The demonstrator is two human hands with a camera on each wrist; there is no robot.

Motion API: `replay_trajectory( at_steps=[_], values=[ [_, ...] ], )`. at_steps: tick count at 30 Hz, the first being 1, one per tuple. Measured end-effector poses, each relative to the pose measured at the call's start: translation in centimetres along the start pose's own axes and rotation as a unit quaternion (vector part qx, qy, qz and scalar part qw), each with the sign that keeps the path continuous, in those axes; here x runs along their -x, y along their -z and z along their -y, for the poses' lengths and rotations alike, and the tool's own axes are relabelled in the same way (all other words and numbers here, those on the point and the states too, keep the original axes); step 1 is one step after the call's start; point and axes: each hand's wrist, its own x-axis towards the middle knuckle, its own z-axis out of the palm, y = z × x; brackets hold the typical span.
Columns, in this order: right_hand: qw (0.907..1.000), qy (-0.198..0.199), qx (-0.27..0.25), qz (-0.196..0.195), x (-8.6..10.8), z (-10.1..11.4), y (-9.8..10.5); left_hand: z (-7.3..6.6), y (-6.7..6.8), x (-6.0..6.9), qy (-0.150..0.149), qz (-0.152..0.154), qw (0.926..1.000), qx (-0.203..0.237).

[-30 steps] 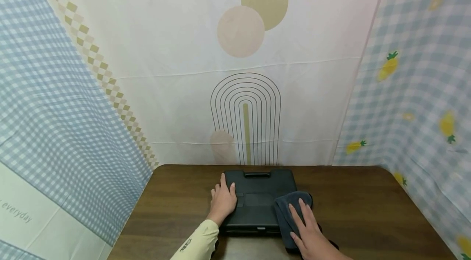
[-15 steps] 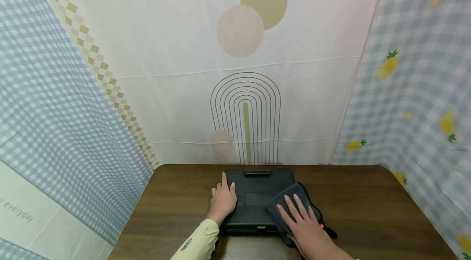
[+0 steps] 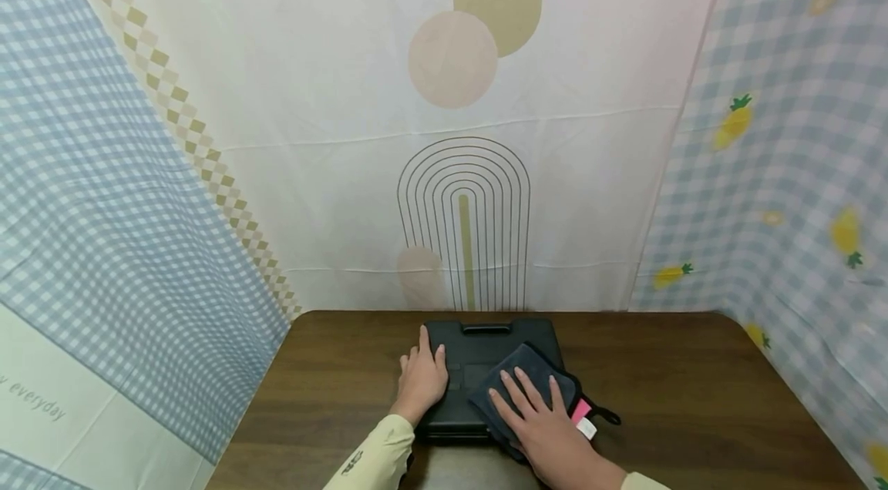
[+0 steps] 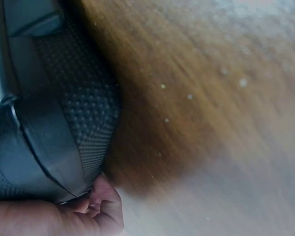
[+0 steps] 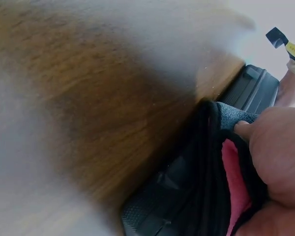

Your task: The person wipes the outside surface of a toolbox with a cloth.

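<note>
A black plastic case (image 3: 479, 344) with a recessed handle at its far edge lies flat on the wooden table. At its left edge my left hand (image 3: 421, 382) holds it, the thumb on the lid and the index finger stretched along the side. In the left wrist view bent fingers of my left hand (image 4: 105, 209) show at the case's textured side (image 4: 88, 113). My right hand (image 3: 544, 421) presses with spread fingers on a dark blue-grey cloth (image 3: 525, 357) over the lid's near right corner. The cloth's pink underside (image 5: 236, 182) shows in the right wrist view.
The brown table (image 3: 666, 390) extends on both sides of the case. A white patterned curtain (image 3: 333, 205) hangs behind the table. Blue checked cloths hang at the left (image 3: 125, 189) and right (image 3: 784, 166).
My right hand has slid left across the lid with the cloth, which has turned and now shows its pink underside, white label and hanging loop. The left hand and case stay in place.
</note>
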Motion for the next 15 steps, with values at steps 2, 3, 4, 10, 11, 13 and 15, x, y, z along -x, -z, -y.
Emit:
replay_trajectory(
  at_steps=[2, 3, 4, 10, 11, 13, 15],
  values=[
    [1.0000, 0.000, -0.003, -0.005, -0.01, 0.04, -0.15, -0.04, -0.06, 0.02, 0.000, 0.001, 1.0000, 0.001],
    [1.0000, -0.002, -0.004, -0.004, 0.00, 0.03, -0.17, -0.06, -0.08, 0.03, 0.000, 0.002, 1.0000, 0.002],
    [1.0000, -0.003, -0.005, -0.004, 0.03, 0.03, -0.16, -0.09, -0.09, 0.04, 0.000, 0.002, 1.0000, 0.003],
    [0.9994, -0.016, -0.019, 0.024, 0.05, 0.09, 0.49, -0.15, 0.07, 0.11, -0.001, 0.000, 1.0000, 0.008],
    [0.9991, -0.018, -0.024, 0.029, 0.06, 0.10, 0.58, -0.12, 0.10, 0.12, 0.000, -0.001, 1.0000, 0.009],
    [0.9986, -0.024, -0.032, 0.033, 0.08, 0.12, 0.68, -0.06, 0.15, 0.14, 0.002, -0.004, 0.9999, 0.012],
    [0.9982, -0.030, -0.038, 0.035, 0.15, 0.08, 0.66, 0.03, 0.14, 0.16, 0.003, -0.006, 0.9999, 0.014]
  ],
)
